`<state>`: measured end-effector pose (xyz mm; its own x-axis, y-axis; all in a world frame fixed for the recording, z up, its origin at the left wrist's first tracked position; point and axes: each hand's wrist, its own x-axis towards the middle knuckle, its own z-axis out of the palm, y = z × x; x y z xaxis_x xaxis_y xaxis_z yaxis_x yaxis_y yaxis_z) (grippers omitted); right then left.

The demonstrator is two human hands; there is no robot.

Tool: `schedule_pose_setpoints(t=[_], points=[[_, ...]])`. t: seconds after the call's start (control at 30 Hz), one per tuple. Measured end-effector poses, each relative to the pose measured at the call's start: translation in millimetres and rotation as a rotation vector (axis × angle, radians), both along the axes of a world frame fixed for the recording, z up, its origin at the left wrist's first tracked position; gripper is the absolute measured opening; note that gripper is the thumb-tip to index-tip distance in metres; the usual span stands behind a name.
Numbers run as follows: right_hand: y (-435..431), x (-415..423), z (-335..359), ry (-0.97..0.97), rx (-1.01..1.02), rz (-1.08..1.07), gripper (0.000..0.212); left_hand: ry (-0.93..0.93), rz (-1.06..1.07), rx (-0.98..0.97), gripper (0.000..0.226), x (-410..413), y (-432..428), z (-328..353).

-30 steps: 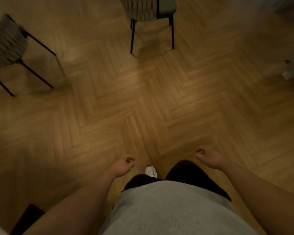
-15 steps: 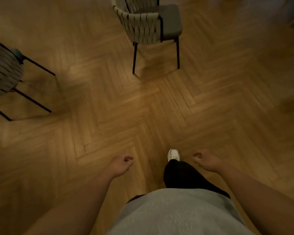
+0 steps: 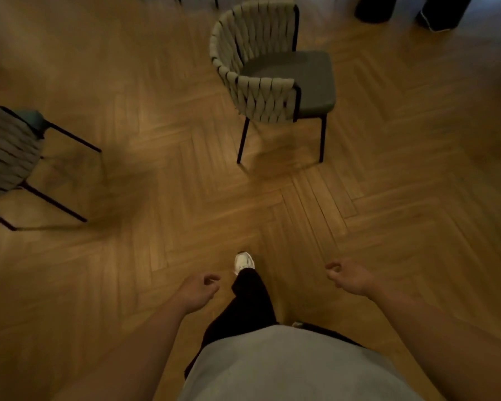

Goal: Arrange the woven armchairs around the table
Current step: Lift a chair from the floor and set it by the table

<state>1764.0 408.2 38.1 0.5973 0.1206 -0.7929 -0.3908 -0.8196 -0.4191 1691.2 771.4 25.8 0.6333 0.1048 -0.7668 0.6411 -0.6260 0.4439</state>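
Observation:
A woven armchair (image 3: 268, 68) with a grey-green seat and thin black legs stands on the wooden floor ahead of me, its curved back turned to the left. A second woven armchair (image 3: 9, 151) is cut off by the left edge. My left hand (image 3: 198, 289) and my right hand (image 3: 349, 276) hang low in front of my body with loosely curled fingers, holding nothing, well short of both chairs. No table is in view.
Herringbone wooden floor (image 3: 156, 198) lies bare between me and the chairs. My foot in a white shoe (image 3: 243, 261) steps forward. Two dark rounded shapes (image 3: 411, 8) stand at the top right edge. Thin black legs (image 3: 197, 0) show at the top edge.
I have walked forward: both armchairs have slid down the frame and look closer and larger. My hands stay loosely curled and hold nothing.

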Motion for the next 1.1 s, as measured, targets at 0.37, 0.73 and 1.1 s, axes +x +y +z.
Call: schedule_pose_setpoints(t=[0.37,0.73,1.1], points=[[55,172,-3,-0.035,0.0,-0.095,0.042,0.032,-0.131,0.032,0.033,230,76,-3],[50,376,-26,-0.01,0.069,-0.056,0.037,0.068,-0.04,0.001,0.032,409,42,-11],[69,566,-13,0.005,0.069,0.007,0.035,-0.06,0.149,0.007,0.027,573,38,6]])
